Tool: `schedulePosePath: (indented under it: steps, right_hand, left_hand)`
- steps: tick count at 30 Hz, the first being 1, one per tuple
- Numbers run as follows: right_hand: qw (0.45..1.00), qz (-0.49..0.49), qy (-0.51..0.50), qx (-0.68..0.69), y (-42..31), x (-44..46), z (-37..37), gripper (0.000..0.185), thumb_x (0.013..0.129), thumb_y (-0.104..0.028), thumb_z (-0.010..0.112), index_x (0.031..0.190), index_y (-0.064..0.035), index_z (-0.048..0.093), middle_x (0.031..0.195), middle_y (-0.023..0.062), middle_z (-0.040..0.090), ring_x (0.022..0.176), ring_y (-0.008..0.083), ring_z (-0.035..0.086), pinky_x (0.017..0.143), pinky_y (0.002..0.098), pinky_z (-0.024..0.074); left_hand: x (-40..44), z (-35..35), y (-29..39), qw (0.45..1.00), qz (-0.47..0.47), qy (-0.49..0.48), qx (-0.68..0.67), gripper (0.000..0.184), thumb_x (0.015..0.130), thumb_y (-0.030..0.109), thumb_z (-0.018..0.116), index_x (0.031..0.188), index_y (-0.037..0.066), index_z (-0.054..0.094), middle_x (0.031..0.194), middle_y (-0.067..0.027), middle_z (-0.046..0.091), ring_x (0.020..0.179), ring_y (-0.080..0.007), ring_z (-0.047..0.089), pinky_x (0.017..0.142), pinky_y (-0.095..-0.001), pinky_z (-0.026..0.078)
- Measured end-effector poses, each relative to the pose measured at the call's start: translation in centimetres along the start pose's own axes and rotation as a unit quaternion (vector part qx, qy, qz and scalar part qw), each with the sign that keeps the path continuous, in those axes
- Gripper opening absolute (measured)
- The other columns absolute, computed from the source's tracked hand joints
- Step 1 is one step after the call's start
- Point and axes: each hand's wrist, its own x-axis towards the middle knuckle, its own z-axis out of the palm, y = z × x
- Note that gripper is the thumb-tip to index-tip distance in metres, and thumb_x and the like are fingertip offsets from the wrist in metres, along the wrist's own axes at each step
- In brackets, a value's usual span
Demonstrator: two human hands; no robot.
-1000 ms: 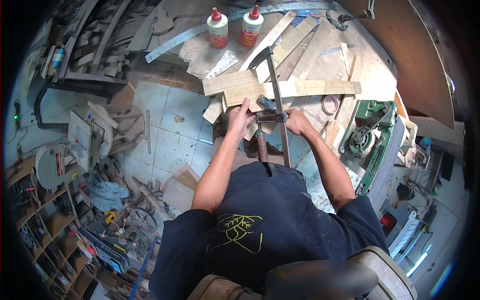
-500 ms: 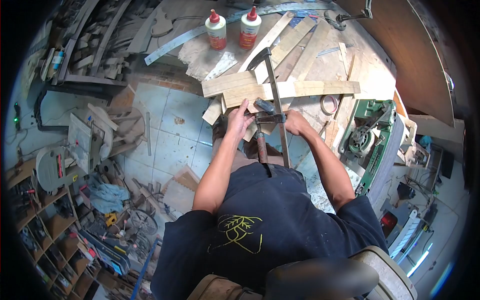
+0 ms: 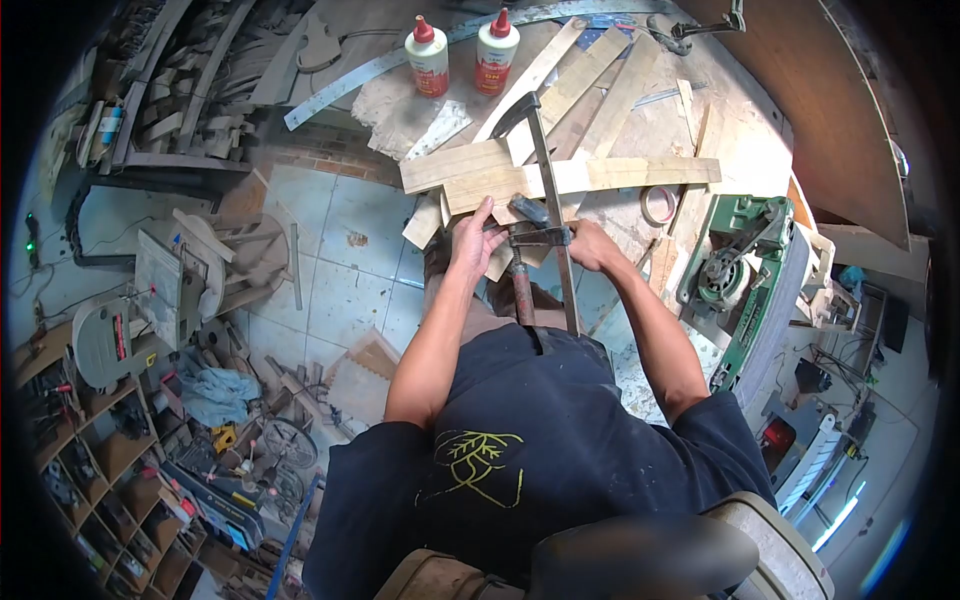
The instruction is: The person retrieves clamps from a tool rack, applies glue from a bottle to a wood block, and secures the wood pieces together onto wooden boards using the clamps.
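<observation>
A bar clamp (image 3: 546, 170) stands across the pale, overlapping wooden strips (image 3: 485, 188) at the bench's near edge. Its upper jaw reaches over them, and its sliding arm and reddish screw handle (image 3: 523, 295) hang on my side. My left hand (image 3: 473, 243) grips the strips' near edge, thumb on top and fingers curled beside the clamp screw; the fingertips are partly hidden. My right hand (image 3: 594, 246) is closed around the clamp where the sliding arm meets the bar. A dark blue-grey piece (image 3: 528, 210) lies between the strips and the sliding arm.
Two glue bottles (image 3: 427, 62) with red caps stand at the back of the bench. More wooden strips (image 3: 585, 85) and a tape roll (image 3: 658, 206) lie nearby. A green belt sander (image 3: 735, 280) is on the right. Tools and scraps crowd the floor at left.
The view has shifted very slightly. Both hands stay in place on the wood and clamp, with no other visible movement.
</observation>
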Motion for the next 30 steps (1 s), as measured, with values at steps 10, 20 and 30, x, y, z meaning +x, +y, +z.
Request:
schedulePosePath:
  steps: [10, 20, 30]
  right_hand:
    - [0.995, 0.041, 0.072, 0.054, 2.9, -0.3, -1.1, 0.028, 0.074, -0.025, 0.068, 0.077, 0.0016, 0.063, 0.059, 0.0102, 0.058, 0.051, 0.0199, 0.054, 0.052, 0.0378, 0.0420]
    - [0.994, 0.031, 0.068, 0.075, 1.9, -1.0, -1.3, 0.027, 0.072, -0.025, 0.067, 0.072, 0.0021, 0.062, 0.059, 0.0104, 0.060, 0.052, 0.0200, 0.058, 0.053, 0.0359, 0.0455]
    - [0.996, 0.030, 0.067, 0.056, 2.1, -0.8, -1.3, 0.026, 0.070, -0.023, 0.065, 0.076, 0.0029, 0.065, 0.062, 0.0131, 0.062, 0.056, 0.0239, 0.060, 0.057, 0.0375, 0.0477]
  left_hand:
    - [0.1, 0.1, 0.0, 1.000, -0.003, 0.009, -0.001, 0.046, 0.093, 0.041, 0.074, 0.115, 0.002, 0.064, 0.109, -0.0102, 0.070, 0.095, -0.0215, 0.068, 0.087, -0.0365, 0.056]
    - [0.1, 0.0, 0.0, 1.000, -0.007, 0.013, -0.001, 0.044, 0.093, 0.039, 0.074, 0.115, 0.002, 0.065, 0.106, -0.0100, 0.070, 0.096, -0.0223, 0.068, 0.088, -0.0376, 0.056]
    - [0.4, -0.2, -0.1, 1.000, -0.012, 0.024, -0.004, 0.045, 0.091, 0.039, 0.076, 0.114, 0.002, 0.064, 0.104, -0.0105, 0.067, 0.096, -0.0247, 0.067, 0.087, -0.0385, 0.057]
